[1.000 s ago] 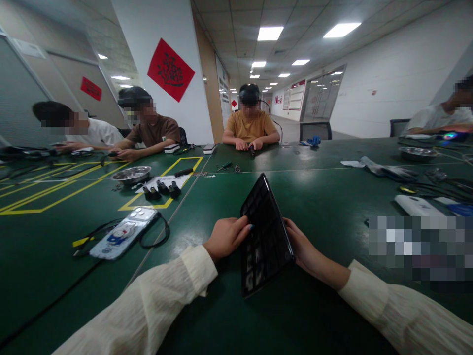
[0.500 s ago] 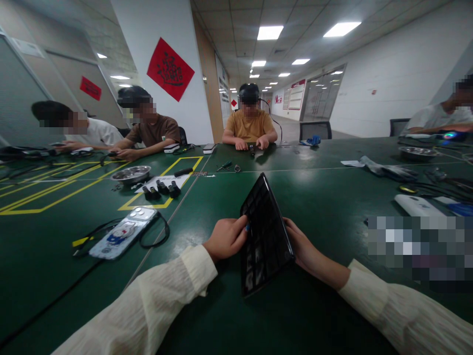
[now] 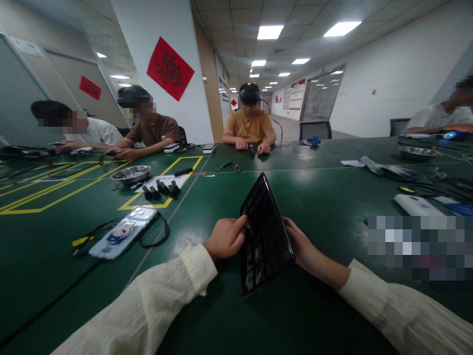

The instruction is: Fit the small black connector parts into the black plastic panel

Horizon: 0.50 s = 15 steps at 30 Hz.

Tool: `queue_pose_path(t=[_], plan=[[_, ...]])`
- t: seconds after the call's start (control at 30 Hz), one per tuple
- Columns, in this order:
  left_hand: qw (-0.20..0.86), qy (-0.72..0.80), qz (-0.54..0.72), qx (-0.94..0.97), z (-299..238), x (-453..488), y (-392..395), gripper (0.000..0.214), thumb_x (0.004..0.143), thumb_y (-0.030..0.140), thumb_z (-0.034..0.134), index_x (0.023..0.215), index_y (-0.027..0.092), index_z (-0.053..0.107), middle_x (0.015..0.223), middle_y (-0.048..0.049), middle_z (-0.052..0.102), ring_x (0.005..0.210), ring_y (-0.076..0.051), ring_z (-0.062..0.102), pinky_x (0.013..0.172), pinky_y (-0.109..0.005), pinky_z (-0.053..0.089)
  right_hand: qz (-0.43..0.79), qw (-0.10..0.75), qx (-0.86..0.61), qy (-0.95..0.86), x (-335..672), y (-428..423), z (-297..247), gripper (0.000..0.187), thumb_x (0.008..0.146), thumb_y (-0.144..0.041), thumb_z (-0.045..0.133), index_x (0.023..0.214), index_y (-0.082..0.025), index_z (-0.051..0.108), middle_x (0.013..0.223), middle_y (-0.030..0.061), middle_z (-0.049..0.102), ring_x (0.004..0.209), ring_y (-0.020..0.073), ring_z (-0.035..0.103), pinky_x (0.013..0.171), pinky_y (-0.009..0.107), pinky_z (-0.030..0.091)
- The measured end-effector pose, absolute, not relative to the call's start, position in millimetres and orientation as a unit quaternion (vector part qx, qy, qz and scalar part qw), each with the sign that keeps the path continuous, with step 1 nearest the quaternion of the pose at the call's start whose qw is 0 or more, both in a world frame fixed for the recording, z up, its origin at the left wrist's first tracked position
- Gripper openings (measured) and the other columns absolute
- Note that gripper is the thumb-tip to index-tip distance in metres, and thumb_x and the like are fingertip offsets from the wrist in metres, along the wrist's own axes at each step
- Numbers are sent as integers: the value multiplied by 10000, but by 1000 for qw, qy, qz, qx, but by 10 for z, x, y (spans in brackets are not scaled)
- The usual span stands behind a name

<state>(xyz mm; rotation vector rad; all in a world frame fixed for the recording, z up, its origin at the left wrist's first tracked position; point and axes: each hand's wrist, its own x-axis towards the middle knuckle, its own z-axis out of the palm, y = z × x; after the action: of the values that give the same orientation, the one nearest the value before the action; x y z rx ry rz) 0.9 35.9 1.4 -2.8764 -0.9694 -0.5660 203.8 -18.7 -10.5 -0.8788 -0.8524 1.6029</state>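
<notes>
A thin, glossy black tablet-like panel (image 3: 264,246) stands tilted on edge above the green table in front of me, a grid of dark tiles on its face. My right hand (image 3: 303,246) grips it from behind along the right side, most of its fingers hidden by the panel. At the left side, my left hand (image 3: 227,237) is closed, fingers curled and thumb and forefinger together against the panel's face. A small dark spot shows by those fingertips; whether they pinch something cannot be made out.
A phone in a patterned case (image 3: 123,232) lies left with a black cable (image 3: 168,229). Beyond it are several black cylindrical parts (image 3: 160,191) and a metal bowl (image 3: 131,174). A white device (image 3: 417,204) lies right. Several people sit around the table, one opposite (image 3: 249,123).
My hands and the panel stay almost still; a small blue glint at my left fingertips has gone dark. The person opposite has moved their hands slightly apart.
</notes>
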Motion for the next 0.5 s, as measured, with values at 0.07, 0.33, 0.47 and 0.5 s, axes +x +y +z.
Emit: queue_pose_path(t=[0.07,0.33,0.47,0.5], plan=[[32,-313,-181,-932,24,14,352,219,811,242,228,861,161,425,625,-34,525,550,-181,504,545,-285,368,673,534,-369,-356,2043,-188,-107,267,743,-311,536,985,-236,453,674,-22,607,456,121,539,415,255,389],[51,-328,-190,-924,25,15,341,220,819,250,239,784,172,442,588,-28,510,523,-171,485,525,-278,339,660,536,-390,-353,2029,-195,-78,267,713,-291,565,957,-228,476,731,-9,624,504,130,558,499,282,432],[61,-336,-187,-921,37,26,332,216,814,241,247,760,173,445,578,-26,505,518,-168,480,519,-275,326,662,544,-382,-347,2036,-186,-136,304,719,-293,571,1005,-227,491,735,3,627,528,150,575,482,287,423],[63,-338,-186,-920,41,30,329,216,813,238,250,757,173,448,576,-26,504,517,-168,479,516,-274,323,664,545,-378,-345,2039,-185,-147,311,715,-284,578,1009,-224,495,722,2,625,524,151,574,480,287,422]])
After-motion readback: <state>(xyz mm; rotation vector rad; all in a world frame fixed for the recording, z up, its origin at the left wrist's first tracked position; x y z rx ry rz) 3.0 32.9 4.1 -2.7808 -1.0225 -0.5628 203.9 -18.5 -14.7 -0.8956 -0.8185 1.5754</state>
